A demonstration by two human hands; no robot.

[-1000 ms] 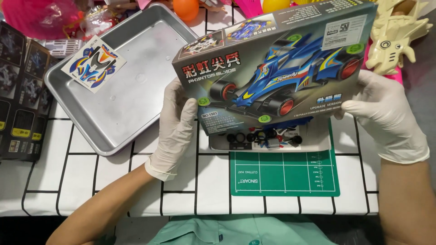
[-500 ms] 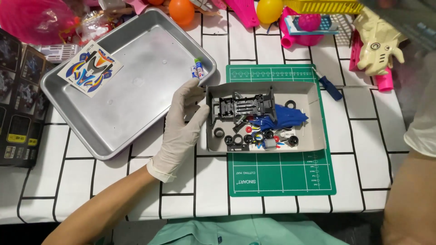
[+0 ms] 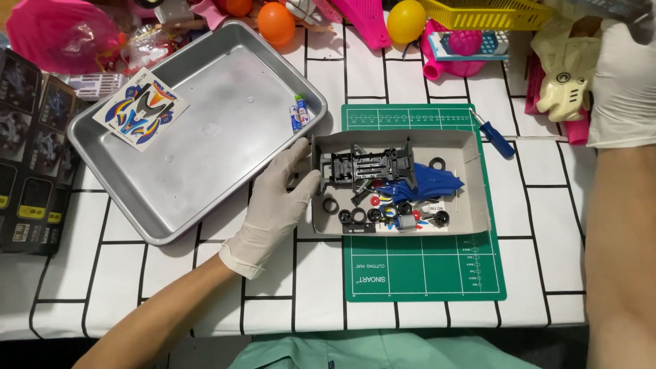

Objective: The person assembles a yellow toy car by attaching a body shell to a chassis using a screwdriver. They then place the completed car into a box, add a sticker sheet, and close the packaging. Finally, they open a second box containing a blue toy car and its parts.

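My left hand, in a white glove, grips the left wall of an open grey cardboard tray. The tray lies on a green cutting mat. It holds a black car chassis, a blue car body shell and several small black wheels. My right hand, also gloved, is raised at the far right edge of the view. It holds the box lid, of which only a strip shows in the top corner.
A metal baking tray lies left of the mat with a sticker sheet and a small tube on it. A blue-handled screwdriver lies by the mat. Toys, balls and dark boxes crowd the back and left.
My right hand has carried the printed box lid up and off to the far right, uncovering the parts tray. My left hand stays at the tray's left edge.
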